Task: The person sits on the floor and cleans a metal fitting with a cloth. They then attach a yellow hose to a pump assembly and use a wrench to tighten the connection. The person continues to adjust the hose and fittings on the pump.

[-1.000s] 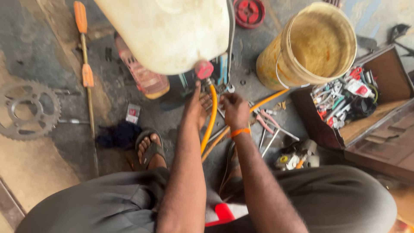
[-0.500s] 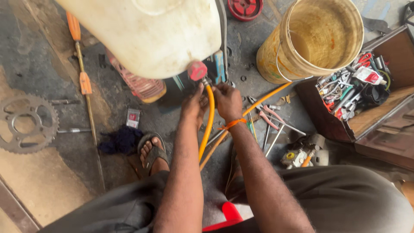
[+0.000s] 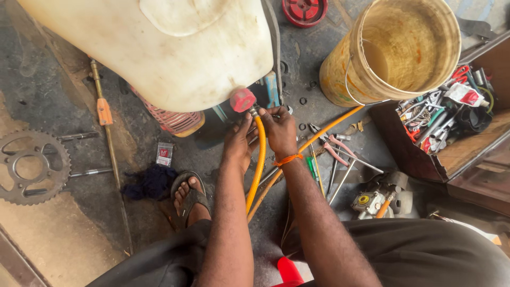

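Two hands at work | our left hand (image 3: 237,139) and right hand (image 3: 278,130) both pinch closed on the orange rubber hose (image 3: 259,159) | its end meets the red fitting (image 3: 243,99) under the cream plastic tank (image 3: 159,48) | joint seems not yet finished

My hands (image 3: 260,139) cover the joint where the hose (image 3: 258,165) meets the red cap (image 3: 243,99), so I can't tell how they connect. At twelve o'clock the white tank (image 3: 175,48) runs off the top edge. The bucket (image 3: 340,74) hides its own base. The tools in the box (image 3: 425,159) at three o'clock are too tangled to tell apart.
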Motion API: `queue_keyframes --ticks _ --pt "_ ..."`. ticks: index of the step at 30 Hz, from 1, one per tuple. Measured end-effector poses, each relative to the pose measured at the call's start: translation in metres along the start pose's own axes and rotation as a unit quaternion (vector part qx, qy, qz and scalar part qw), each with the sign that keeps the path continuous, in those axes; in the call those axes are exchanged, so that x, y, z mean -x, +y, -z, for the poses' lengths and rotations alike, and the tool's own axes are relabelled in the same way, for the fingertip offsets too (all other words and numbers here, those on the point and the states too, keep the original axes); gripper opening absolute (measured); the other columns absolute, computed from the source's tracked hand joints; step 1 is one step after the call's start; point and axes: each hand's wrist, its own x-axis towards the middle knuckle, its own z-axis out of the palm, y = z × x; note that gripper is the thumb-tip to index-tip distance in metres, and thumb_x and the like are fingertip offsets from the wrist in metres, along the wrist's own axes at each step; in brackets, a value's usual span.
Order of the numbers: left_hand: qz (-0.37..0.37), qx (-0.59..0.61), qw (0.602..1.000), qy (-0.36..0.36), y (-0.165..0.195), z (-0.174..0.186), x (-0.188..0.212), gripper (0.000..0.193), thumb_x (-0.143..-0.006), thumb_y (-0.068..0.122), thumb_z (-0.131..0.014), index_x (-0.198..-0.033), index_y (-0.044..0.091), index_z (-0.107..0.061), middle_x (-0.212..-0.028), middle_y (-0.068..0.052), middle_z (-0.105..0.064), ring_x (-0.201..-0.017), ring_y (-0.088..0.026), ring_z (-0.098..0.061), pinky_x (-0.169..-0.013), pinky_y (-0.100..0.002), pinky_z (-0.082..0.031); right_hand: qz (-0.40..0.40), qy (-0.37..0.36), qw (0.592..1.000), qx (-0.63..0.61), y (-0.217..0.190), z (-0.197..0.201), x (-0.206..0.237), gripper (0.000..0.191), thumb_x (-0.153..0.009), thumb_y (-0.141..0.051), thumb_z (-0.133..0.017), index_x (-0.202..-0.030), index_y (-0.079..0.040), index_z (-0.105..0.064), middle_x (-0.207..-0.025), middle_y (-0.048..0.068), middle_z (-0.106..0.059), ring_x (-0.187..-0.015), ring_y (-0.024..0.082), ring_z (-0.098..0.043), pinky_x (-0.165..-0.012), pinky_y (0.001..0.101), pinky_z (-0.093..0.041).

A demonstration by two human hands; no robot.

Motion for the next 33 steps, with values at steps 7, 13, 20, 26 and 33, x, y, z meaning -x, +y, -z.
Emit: queue_keyframes --ticks 7,13,20,26,33 --pt "0.01 -0.023 1.0 0.008 -0.001 0.004 -0.002 0.044 -0.086 0.048 -0.075 -0.117 0.019 -0.063 -0.102 0.007 -0.062 -0.096 -0.009 -0.059 -0.083 -0.03 -0.052 -0.015 0.019 1.0 -0.004 -0.012 -0.005 0.005 0.024 -0.098 -0.018 -0.07 -0.103 0.001 -0.057 -0.082 0.013 -0.075 -0.061 0.014 -0.069 -0.054 0.0247 -0.054" --pt "0.005 -0.031 0.999 -0.005 -0.003 0.004 -0.004 0.046 -0.09 0.051 -0.075 -0.116 0.016 -0.06 -0.099 0.006 -0.06 -0.094 -0.01 -0.058 -0.081 -0.034 -0.052 -0.015 0.014 1.0 -0.023 -0.019 -0.013 0.008 0.027 -0.097 -0.021 -0.07 -0.101 -0.001 -0.054 -0.078 0.012 -0.074 -0.058 0.015 -0.068 -0.052 0.0255 -0.054" --pt "0.016 -0.042 0.999 0.01 -0.001 0.002 -0.002 0.055 -0.085 0.051 -0.072 -0.129 0.021 -0.06 -0.113 0.003 -0.065 -0.106 -0.015 -0.063 -0.085 -0.037 -0.055 0.023 0.047 0.998 0.046 -0.023 -0.02 0.01 0.037 -0.102 -0.034 -0.067 -0.106 0.0 -0.054 -0.077 0.009 -0.068 -0.06 0.017 -0.064 -0.054 0.03 -0.053" --pt "0.011 -0.057 0.998 0.005 -0.001 0.002 -0.001 0.055 -0.084 0.055 -0.072 -0.122 0.017 -0.064 -0.114 0.0 -0.068 -0.105 -0.016 -0.065 -0.083 -0.038 -0.055 0.212 0.044 0.916 0.338 -0.016 -0.01 0.028 0.036 -0.103 -0.037 -0.063 -0.108 -0.001 -0.058 -0.091 0.014 -0.071 -0.078 0.025 -0.072 -0.066 0.0419 -0.057" --pt "-0.014 -0.061 0.998 0.0 -0.006 0.002 -0.001 0.052 -0.083 0.059 -0.071 -0.11 0.016 -0.064 -0.111 0.0 -0.068 -0.098 -0.016 -0.066 -0.08 -0.038 -0.054 0.114 0.025 0.952 0.283 -0.01 -0.022 0.021 0.034 -0.105 -0.035 -0.052 -0.107 -0.002 -0.059 -0.082 0.008 -0.07 -0.067 0.018 -0.068 -0.056 0.0341 -0.053"
